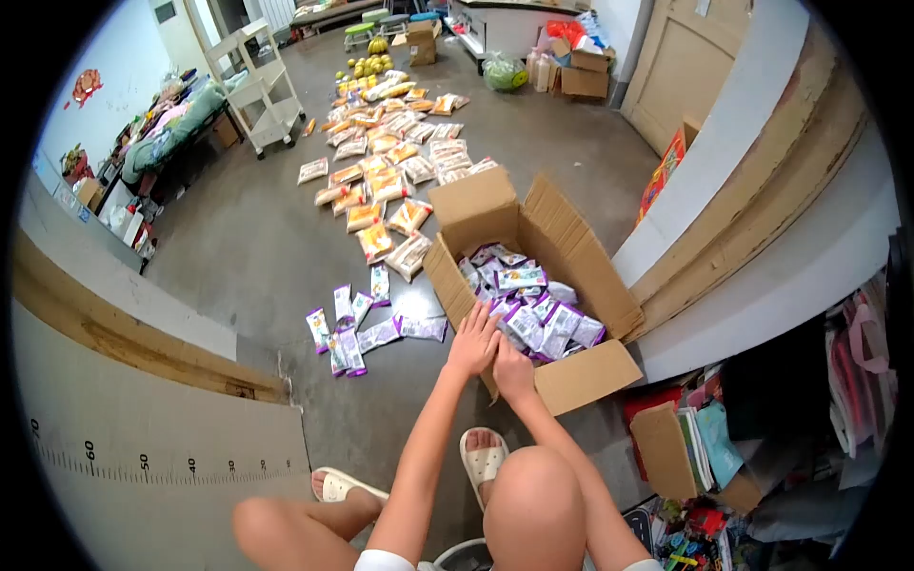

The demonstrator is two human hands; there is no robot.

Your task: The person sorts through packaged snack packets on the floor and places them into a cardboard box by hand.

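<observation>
An open cardboard box (pixel 581 257) stands in front of me with its flaps spread outward. Inside it lies a heap of small white-and-purple packets (pixel 522 278). My left hand (pixel 474 343) is at the box's near left edge, palm down with fingers stretched out, close to the packets. Right beside it, my right hand (pixel 514 371) has its fingers curled closed over the near side of the box; what they hold, if anything, is hidden. Several more white-and-purple packets (pixel 381 333) lie loose on the floor left of the box.
Beyond the box, many orange-and-white bags (pixel 386 186) cover the floor, with yellow-green round fruit (pixel 371 65) farther back. A white wheeled cart (pixel 262 90) stands at left. Door frames flank me, and a carton of books (pixel 666 452) sits at lower right.
</observation>
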